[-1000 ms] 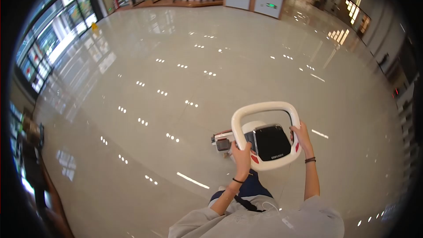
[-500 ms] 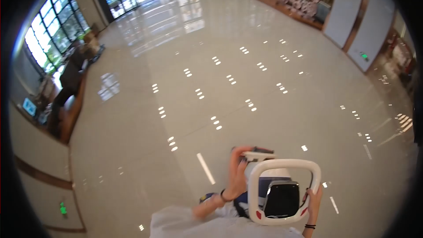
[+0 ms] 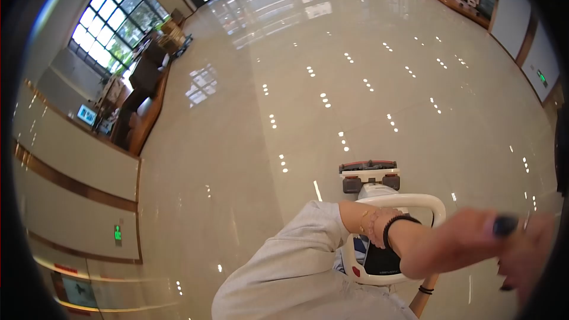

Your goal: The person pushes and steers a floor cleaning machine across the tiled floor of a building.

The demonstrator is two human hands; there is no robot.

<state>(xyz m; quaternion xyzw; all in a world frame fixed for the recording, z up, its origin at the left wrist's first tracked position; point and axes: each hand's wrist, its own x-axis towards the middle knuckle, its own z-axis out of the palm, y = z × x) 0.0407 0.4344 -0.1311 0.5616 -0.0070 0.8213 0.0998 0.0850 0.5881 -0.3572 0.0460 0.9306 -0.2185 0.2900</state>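
Note:
A white machine that looks like a floor scrubber stands upright in front of me, its dark, red-edged base (image 3: 368, 172) on the floor. Its white loop handle (image 3: 437, 202) surrounds a black screen (image 3: 382, 261), which is partly covered. Close to the camera, my left hand (image 3: 462, 237) reaches across the handle to the right, blurred. Its dark-nailed thumb and bent fingers are apart, with nothing visible between them. Only the banded wrist of my right hand (image 3: 425, 290) shows, by the handle's right side. The fingers are behind my left hand; the earlier frame shows them around the handle.
A shiny tiled floor (image 3: 225, 160) spreads ahead, dotted with light reflections. To the left stands a counter (image 3: 145, 106) with a monitor (image 3: 87, 114), below a gridded window (image 3: 118, 15). Wall panels with a green exit sign (image 3: 542, 78) line the right side.
My left hand has swung from the handle's left side across to the right, nearer the camera. The view has shifted, uncovering the machine's base. The right wrist stays beside the handle.

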